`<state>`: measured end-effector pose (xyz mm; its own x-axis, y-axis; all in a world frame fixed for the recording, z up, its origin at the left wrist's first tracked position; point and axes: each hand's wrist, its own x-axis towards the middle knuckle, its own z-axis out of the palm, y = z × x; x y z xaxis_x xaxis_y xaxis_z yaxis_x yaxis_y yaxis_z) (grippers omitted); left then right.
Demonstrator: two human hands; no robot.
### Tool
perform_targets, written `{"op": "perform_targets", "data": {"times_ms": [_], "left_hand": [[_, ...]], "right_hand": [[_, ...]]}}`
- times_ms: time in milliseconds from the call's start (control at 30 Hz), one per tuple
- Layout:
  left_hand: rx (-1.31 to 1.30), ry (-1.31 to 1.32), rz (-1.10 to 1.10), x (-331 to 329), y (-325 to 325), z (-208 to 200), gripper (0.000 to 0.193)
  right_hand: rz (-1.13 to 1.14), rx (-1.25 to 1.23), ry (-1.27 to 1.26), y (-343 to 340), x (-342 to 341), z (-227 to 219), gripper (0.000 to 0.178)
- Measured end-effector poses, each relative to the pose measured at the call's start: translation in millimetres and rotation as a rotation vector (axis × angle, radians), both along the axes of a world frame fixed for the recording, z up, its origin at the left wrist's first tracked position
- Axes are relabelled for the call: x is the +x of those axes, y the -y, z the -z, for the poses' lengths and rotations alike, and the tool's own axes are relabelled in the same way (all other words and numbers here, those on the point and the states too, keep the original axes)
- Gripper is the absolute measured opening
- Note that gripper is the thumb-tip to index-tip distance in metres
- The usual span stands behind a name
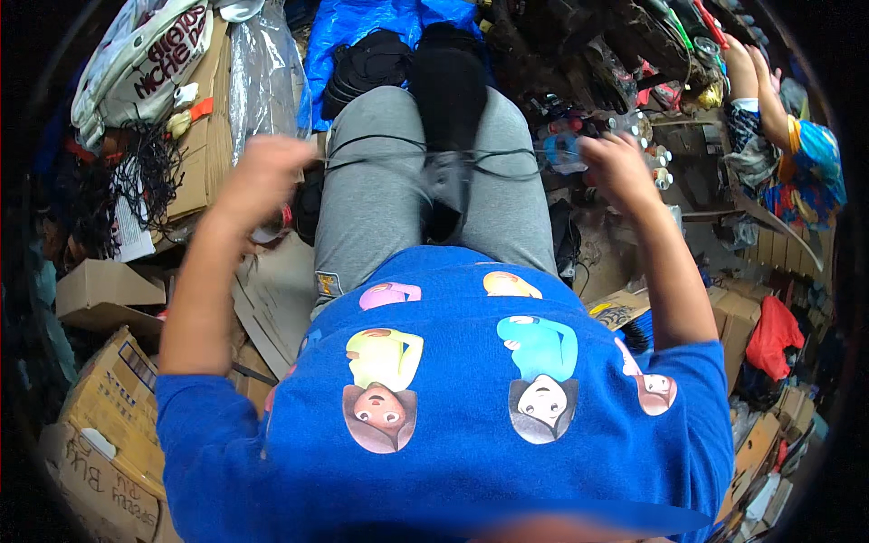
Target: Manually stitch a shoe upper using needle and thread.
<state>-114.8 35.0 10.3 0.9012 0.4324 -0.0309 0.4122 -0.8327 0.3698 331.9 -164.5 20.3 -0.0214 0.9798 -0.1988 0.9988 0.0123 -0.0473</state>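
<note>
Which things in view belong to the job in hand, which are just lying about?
Likely the job:
black cord between left hand and right hand
perhaps the black coil

Apparently lying about:
white bag
red cloth
yellow carton

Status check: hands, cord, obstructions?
Left hand and right hand apart, both blurred. Black cord held between them, across grey trousers. Blurred grey object mid-span; whether it obstructs, unclear.

Cluttered floor (602, 244) w/ cardbd boxes (109, 294), blk cord coil (369, 68) on blue plastic (319, 45)
</note>
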Motion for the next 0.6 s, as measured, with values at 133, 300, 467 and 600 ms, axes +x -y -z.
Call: {"op": "perform_targets", "data": {"times_ms": [133, 300, 467, 600], "left_hand": [[-0.267, 0.161, -0.617, -64.8, -29.0, -40.2, 0.013], [-1.060, 1.190, -0.329, -11.1, -18.7, -77.5, 0.023], [-1.345, 0.742, -0.053, 2.3, 9.6, -111.6, 0.025], [-0.067, 0.062, 0.006, -36.1, -12.3, -97.4, 0.017]], "right_hand": [[0.762, 0.119, -1.016, 26.2, 44.8, -25.0, 0.011], [0.450, 0.492, -2.130, -27.4, -17.3, -51.8, 0.017], [-0.229, -0.194, -2.267, -40.5, -57.8, -98.7, 0.025], [0.136, -0.171, -0.947, 9.9, -23.6, -53.0, 0.024]]}}
